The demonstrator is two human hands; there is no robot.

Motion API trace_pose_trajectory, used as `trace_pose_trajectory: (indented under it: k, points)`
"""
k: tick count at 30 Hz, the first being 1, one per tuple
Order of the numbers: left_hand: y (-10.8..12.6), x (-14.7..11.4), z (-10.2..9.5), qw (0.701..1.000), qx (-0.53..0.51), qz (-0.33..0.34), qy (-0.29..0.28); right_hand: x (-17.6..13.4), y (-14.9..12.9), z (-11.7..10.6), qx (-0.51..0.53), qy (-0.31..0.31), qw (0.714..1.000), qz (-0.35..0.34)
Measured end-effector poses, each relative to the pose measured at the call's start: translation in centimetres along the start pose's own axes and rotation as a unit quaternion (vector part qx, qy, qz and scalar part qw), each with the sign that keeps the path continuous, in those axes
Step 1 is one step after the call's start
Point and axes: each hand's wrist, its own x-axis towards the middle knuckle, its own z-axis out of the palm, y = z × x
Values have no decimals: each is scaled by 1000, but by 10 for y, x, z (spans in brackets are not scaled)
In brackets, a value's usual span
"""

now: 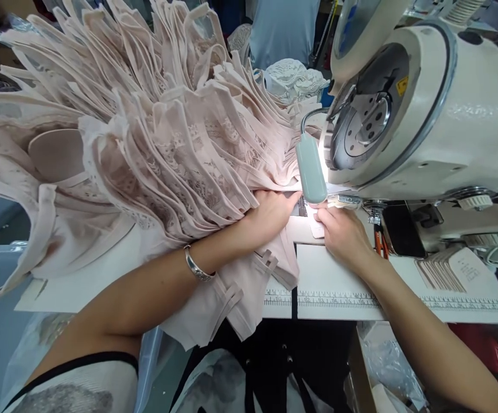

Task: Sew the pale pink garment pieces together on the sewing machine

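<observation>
A thick bunch of pale pink lace bras (180, 149) is heaped on the left side of the sewing machine (404, 115). My left hand (275, 211) is closed on the edge of a bra beside the presser foot (303, 206), its fingers partly hidden by cloth. My right hand (344, 234) is closed in a pinch on a small white tag (316, 228) just right of the needle area. A green lamp (311, 169) covers part of the stitching spot, so the needle is hidden. Bra wings with strap ends (232, 298) hang over the table's front edge.
A ruler strip (339, 300) runs along the front of the white table. Right of my hand are orange-handled snips (380, 241), a dark phone (403, 229) and a stack of tags (444, 269). White lace pieces (296, 80) lie behind; a person in blue (283, 28) is beyond.
</observation>
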Motion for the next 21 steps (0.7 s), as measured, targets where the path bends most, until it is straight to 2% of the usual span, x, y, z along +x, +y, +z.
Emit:
trace_pose_trajectory:
  k: [4, 9, 16, 21]
  points:
    - [1, -1, -3, 999, 5, -8, -40, -6, -4, 0, 27, 13, 999, 20]
    - [3, 1, -10, 996, 9, -13, -88, -10, 0, 4, 63, 38, 997, -11]
    - [4, 2, -21, 992, 3, -29, -126, -11, 4, 1, 81, -3, 997, -19]
    - [5, 1, -25, 990, 9, -38, -139, -9, -1, -2, 51, -30, 998, 12]
